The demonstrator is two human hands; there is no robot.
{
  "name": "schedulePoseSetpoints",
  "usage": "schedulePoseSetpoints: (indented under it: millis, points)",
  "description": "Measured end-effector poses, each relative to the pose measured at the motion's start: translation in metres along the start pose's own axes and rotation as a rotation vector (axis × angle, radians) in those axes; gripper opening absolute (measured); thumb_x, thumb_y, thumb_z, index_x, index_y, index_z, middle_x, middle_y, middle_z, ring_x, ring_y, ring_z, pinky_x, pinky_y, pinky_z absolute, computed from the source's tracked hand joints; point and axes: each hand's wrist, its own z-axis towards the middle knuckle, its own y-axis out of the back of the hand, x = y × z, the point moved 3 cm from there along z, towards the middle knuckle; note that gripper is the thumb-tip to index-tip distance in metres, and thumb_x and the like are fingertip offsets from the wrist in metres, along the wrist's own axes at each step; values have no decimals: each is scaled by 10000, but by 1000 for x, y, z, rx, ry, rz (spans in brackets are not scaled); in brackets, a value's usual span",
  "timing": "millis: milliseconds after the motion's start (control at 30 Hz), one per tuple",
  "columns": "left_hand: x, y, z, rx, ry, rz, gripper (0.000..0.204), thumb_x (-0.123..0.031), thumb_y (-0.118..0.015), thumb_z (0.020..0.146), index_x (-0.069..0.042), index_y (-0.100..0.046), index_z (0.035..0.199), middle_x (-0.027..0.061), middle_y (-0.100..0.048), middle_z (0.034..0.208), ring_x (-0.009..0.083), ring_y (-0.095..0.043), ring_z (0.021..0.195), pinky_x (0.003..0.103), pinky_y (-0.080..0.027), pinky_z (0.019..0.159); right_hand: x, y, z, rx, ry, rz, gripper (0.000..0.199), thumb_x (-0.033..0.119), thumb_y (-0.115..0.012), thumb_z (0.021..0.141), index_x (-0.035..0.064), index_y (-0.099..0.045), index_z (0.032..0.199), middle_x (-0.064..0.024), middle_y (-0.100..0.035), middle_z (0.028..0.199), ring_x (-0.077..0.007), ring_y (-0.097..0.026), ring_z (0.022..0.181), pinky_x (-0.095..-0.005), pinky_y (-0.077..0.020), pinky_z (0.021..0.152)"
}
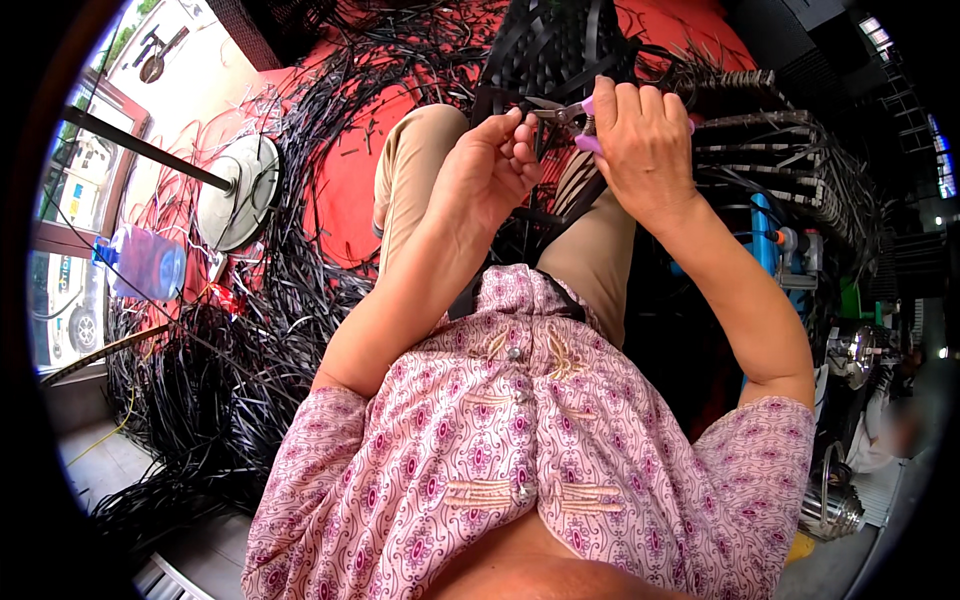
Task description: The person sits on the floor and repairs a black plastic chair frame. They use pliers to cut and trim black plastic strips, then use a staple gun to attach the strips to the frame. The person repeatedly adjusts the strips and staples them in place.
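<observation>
My right hand (645,140) is closed around a pair of small snips (560,113) with purple handles, their metal jaws pointing left. Just off the jaw tips, my left hand (490,165) has its thumb and forefinger pinched on the end of a black plastic strip (518,105); its other fingers are curled. A black woven piece (553,50), perhaps a basket, stands past my knees, beyond both hands. More black strips (575,205) hang between my legs below the snips. Whether the jaws touch the strip I cannot tell.
Heaps of loose black strips (230,370) cover the left side and the red floor (350,200). A round metal stand base (238,193) and a clear water jug (148,262) are at left. At right stands a dark woven basket (770,140), with a blue frame (765,240) nearer.
</observation>
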Motion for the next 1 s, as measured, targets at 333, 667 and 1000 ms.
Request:
schedulePoseSetpoints:
  millis: [333, 667, 1000]
  points:
    - [0, -2, 2, 69, 29, -64, 140, -146, -544, 994, -21, -606, 991, -25, -591, 736, 85, -502, 606, 229, -441, 594, 9, -22, 11, -75, 36, -124, 281, 286, -693, 820, 74, -538, 922, -41, -496, 792, -192, -515, 720, -342, -392, 641]
    - [0, 15, 1, 121, 19, 190, 163, -169, -626, 957, -30, -657, 879, -25, -597, 670, 73, -490, 532, 228, -411, 552, 6, -11, 6, 71, 67, 47, 274, 226, -689, 828, 36, -578, 990, -57, -555, 808, -212, -570, 724, -326, -439, 653]
    - [-7, 30, -15, 15, -331, 638, 343, -318, -670, 943, -21, -637, 1111, 30, -680, 896, 54, -580, 681, 194, -451, 604, 6, 66, -23, 48, -88, 221, 835, 304, -857, 652, 8, -488, 1339, -74, -586, 1042, -244, -550, 892, -373, -423, 771]
